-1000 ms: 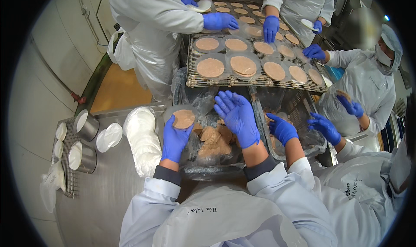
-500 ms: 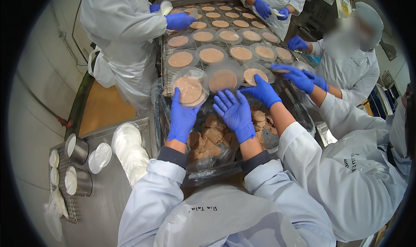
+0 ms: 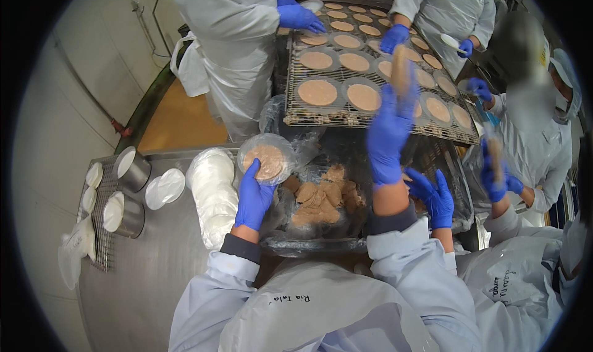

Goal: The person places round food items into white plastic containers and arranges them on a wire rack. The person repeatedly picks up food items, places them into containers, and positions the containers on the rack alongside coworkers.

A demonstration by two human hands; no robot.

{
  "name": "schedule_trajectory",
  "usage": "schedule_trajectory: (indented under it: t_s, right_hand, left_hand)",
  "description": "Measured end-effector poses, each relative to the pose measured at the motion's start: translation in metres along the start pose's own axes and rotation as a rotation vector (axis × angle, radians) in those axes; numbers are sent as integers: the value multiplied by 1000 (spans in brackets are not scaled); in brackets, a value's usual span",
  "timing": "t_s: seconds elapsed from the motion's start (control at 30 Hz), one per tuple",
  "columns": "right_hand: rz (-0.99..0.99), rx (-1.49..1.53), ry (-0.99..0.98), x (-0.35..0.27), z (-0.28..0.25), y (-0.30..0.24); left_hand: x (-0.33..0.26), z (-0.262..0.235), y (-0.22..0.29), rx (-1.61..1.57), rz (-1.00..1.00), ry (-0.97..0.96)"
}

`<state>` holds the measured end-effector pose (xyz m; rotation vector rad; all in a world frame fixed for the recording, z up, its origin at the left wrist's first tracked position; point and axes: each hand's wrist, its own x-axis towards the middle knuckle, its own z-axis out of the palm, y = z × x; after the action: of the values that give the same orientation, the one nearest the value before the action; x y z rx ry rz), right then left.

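My left hand [image 3: 254,199] is closed on a round tan meat patty [image 3: 267,160] lying on a thin translucent paper disc, thumb on top. It is over the left edge of a plastic-lined bin [image 3: 315,248]. Raised over the near part of a wire mesh conveyor [image 3: 296,118], my gloved right hand [image 3: 389,135] is smeared by motion. A second patty [image 3: 401,71], seen edge-on, is at its fingertips. Rows of patties, such as this patty [image 3: 317,93], lie on paper discs on the mesh. Broken patty pieces [image 3: 324,197] are heaped in the bin.
At left, a steel table [image 3: 148,278] bears a plastic-wrapped stack of discs [image 3: 213,197], loose discs [image 3: 168,188] and metal cups [image 3: 133,169]. A co-worker's open hand [image 3: 435,197] is close by my right forearm. Other gloved hands [image 3: 301,17] reach over the conveyor.
My left hand has drawn back from the conveyor with its patty. My right hand, open and empty before, has risen with a patty at its fingers. The view has shifted left.
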<state>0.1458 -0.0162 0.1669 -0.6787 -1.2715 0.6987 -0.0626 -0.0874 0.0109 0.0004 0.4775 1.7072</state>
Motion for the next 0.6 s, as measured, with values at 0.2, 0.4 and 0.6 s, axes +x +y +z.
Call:
schedule_trajectory:
  t_s: [0.2,0.4,0.6]
  right_hand:
    - [-190,-981,-743,-42,26,41]
    - [742,129,-728,-93,1,70]
    - [885,954,98,-53,-40,80]
  left_hand:
    - [-9,-5,3,97,9,-33]
    - [12,-6,-14,105,-210,-186]
    - [26,103,-47,217,-170,-237]
